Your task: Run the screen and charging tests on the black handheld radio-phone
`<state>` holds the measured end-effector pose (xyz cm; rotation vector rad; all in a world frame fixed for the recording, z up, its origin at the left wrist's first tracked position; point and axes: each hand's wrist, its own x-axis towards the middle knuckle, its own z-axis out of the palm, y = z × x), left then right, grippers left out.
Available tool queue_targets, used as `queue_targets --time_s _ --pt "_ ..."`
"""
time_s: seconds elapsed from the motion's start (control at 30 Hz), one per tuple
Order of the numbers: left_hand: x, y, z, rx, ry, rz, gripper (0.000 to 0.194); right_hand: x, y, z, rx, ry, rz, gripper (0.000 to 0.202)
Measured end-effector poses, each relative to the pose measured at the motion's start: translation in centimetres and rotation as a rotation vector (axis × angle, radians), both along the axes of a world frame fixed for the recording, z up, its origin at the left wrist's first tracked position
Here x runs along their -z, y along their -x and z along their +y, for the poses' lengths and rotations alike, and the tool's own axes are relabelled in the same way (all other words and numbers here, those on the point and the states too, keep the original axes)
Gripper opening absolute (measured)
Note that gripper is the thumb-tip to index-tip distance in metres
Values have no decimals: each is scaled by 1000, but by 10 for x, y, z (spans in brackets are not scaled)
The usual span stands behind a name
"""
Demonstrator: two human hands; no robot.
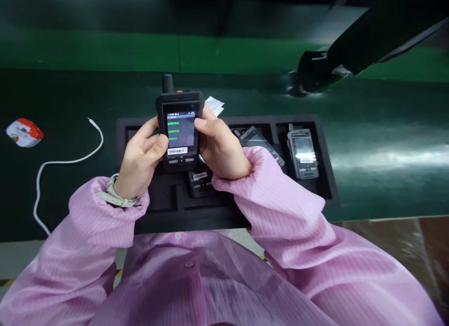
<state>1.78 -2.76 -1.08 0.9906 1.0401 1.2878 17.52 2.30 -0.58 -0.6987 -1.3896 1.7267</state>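
Observation:
Both my hands grip a black handheld radio (180, 139) with a stubby antenna and a lit screen showing green lines of text. My left hand (142, 153) is closed around its left side, the thumb beside the screen's lower edge. On the other side, my right hand (220, 141) is wrapped round the radio, its thumb over the screen's right edge. Under the hands lies a black foam tray (326, 162). In it rest more radios: one upright at the right (303, 153), a tilted one (261, 143) partly behind my right sleeve, and another (199, 183) mostly hidden.
A white cable (66, 162) curves over the dark green table at left, near a red and white object (25, 133). White paper slips (214, 105) lie behind my right hand. A black tubular arm (351, 45) reaches in from the upper right.

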Motion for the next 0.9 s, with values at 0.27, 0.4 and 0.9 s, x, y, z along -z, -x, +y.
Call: queue_targets --time_s 0.27,0.4,0.9 --pt "-5 -3 -1 22 -12 5 50 3 3 -3 33 -70 -49 48" --pt "-5 -3 -1 13 -14 4 49 5 6 -3 55 -86 -44 40" --pt "-6 -2 -2 13 17 -25 47 4 6 -3 13 -25 1 51"
